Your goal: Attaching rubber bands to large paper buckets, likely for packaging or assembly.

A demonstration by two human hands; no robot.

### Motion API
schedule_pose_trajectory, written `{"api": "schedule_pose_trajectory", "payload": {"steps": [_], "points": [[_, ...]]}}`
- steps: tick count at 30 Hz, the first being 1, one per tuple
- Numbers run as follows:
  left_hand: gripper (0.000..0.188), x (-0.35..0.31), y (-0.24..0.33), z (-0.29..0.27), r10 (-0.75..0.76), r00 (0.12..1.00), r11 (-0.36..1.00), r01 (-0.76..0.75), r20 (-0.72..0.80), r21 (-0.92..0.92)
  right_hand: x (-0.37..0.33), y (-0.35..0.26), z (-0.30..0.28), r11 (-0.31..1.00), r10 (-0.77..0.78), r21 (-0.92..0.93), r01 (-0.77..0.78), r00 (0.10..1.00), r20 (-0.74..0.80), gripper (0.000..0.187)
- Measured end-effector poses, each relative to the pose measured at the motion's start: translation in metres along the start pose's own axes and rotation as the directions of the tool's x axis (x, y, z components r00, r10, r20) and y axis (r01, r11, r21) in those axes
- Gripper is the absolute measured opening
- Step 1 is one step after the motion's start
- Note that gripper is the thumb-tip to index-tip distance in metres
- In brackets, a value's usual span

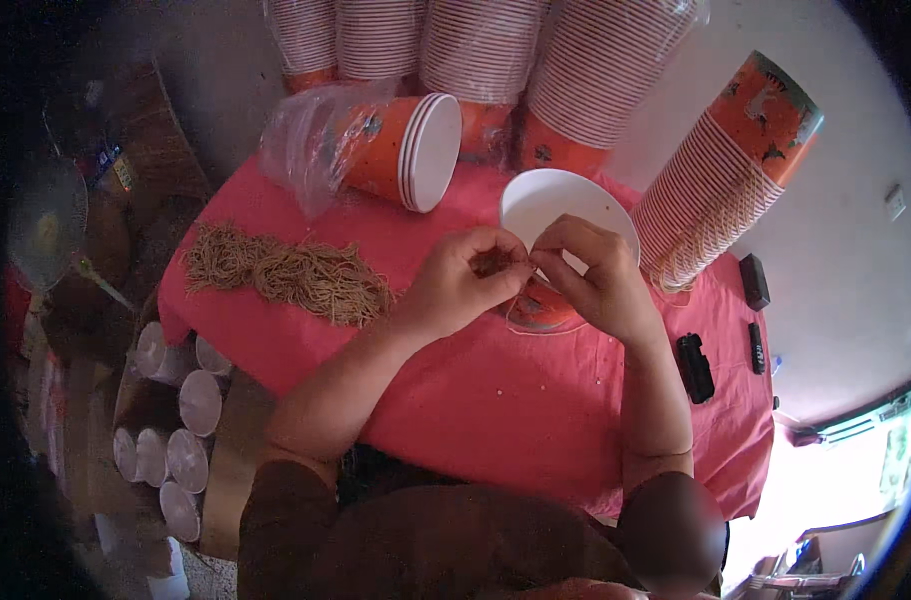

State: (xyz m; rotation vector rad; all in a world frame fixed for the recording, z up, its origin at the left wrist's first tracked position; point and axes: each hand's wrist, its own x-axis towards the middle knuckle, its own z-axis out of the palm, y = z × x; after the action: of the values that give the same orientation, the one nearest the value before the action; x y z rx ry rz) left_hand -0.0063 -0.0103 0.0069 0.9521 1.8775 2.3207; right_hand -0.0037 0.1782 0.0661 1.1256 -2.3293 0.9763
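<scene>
Both of my hands meet over a paper bucket (pixel 544 308) with a white rim and an orange printed side. My left hand (pixel 476 275) is closed, with thumb and index finger pinched together. Close against it, my right hand (pixel 601 275) pinches too, its fingertips almost touching the left ones. A thin cord (pixel 521 331) loops below my fingers in front of the bucket, and its ends appear to run up into both pinches. The fingers partly hide the bucket. Left of my hands lies a loose bundle of brown cords (pixel 286 275).
Nested buckets (pixel 721 165) lean at the right with cords hanging along them. Tall wrapped stacks (pixel 606 75) line the back, beside a bucket lying sideways (pixel 381 150). A black case (pixel 695 368) and a marker (pixel 757 347) lie on the red cloth (pixel 496 410).
</scene>
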Motion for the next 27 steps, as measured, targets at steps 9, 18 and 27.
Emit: {"api": "schedule_pose_trajectory", "payload": {"steps": [9, 18, 27], "points": [[0.011, 0.003, -0.003, 0.003, 0.394, 0.918, 0.841, -0.336, -0.053, 0.425, -0.003, 0.000, -0.001, 0.978, 0.156, 0.119, -0.170, 0.981, 0.119, 0.011], [0.007, -0.003, 0.000, 0.008, 0.210, 0.971, 0.960, -0.183, -0.114, 0.211, -0.005, -0.001, -0.003, 0.870, 0.359, 0.245, -0.428, 0.890, 0.280, 0.017], [0.004, 0.000, -0.003, 0.002, -0.229, 0.968, 0.943, 0.194, -0.104, -0.271, -0.002, -0.009, 0.015, 0.991, -0.065, -0.121, 0.057, 0.996, -0.063, 0.027]]}}
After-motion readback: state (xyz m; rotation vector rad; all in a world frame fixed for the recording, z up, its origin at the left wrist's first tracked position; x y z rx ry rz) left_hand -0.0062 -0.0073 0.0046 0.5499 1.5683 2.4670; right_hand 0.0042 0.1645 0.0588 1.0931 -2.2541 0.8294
